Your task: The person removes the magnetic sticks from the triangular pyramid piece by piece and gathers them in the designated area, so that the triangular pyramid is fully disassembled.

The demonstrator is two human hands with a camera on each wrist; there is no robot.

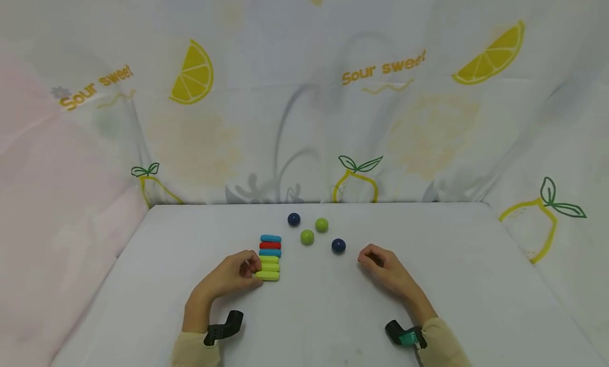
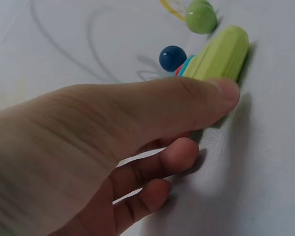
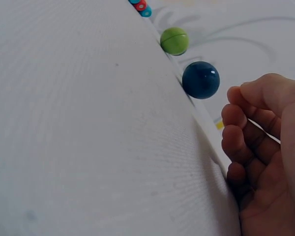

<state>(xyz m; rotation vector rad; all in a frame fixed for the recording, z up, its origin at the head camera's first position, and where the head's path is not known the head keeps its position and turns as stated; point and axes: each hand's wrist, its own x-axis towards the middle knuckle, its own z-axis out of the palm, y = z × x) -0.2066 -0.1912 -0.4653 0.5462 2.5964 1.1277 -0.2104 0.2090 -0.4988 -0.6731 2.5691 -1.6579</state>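
My left hand [image 1: 234,274] is at the near end of a column of short plastic sticks. Its thumb lies along the nearest yellow-green stick [image 2: 226,51], with the index finger bent at the left ends of the yellow-green ones; part of that grip is hidden behind the thumb in the left wrist view. Two more yellow-green sticks lie beyond, then a blue stick [image 1: 270,253], a red stick [image 1: 270,246] and another blue stick [image 1: 270,238]. My right hand [image 1: 387,269] rests on the table, fingers loosely curled around nothing, beside a dark blue ball [image 3: 200,80].
Right of the sticks' far end sit two green balls, one nearer [image 1: 307,237] and one farther [image 1: 322,225]. A second dark blue ball [image 1: 294,219] lies near the back edge of the white table [image 1: 428,224]. Behind hangs a lemon-print cloth [image 1: 266,118].
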